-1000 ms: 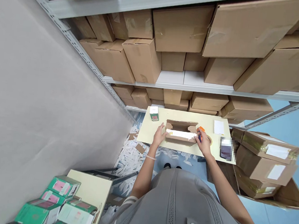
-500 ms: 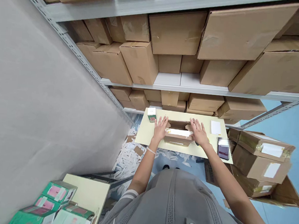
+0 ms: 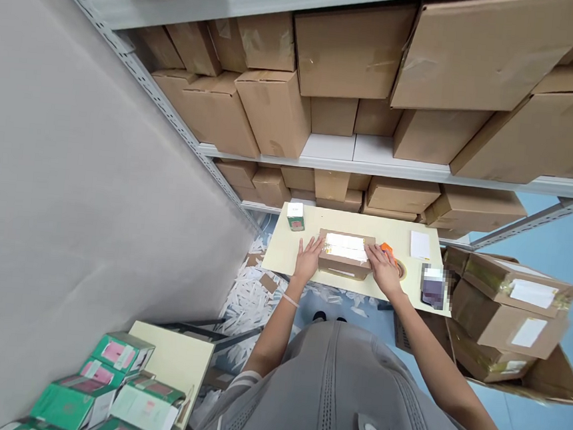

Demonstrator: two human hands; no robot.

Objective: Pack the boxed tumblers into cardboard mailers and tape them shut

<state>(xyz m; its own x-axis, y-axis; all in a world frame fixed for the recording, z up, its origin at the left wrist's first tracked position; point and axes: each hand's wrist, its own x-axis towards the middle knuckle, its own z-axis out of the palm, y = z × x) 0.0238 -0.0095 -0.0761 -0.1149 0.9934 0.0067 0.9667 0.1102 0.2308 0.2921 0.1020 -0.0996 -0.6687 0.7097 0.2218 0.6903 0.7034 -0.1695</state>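
Observation:
A small brown cardboard box [image 3: 345,263] sits on the pale table with its top flaps folded down. White labels [image 3: 346,246] lie across the top of it. My left hand [image 3: 307,258] rests at the box's left end, fingers stretched out and apart. At the opposite end my right hand [image 3: 381,266] lies with straight fingers on the top edge. Just beyond the right hand is an orange tape dispenser [image 3: 388,250], partly hidden by it, with a tape roll [image 3: 401,270] beside it. A small green and white box [image 3: 296,216] stands at the back left.
White papers [image 3: 419,245] and a phone [image 3: 433,291] lie on the table's right part. Shelves of cartons [image 3: 351,53] rise behind. Stacked cartons [image 3: 509,308] stand right, green boxes [image 3: 74,400] lower left. Paper scraps [image 3: 246,305] cover the floor by the wall.
The box's top was open and now its flaps are down, with the labels facing up. Both hands have come lower, and the orange dispenser has come into sight beside my right hand.

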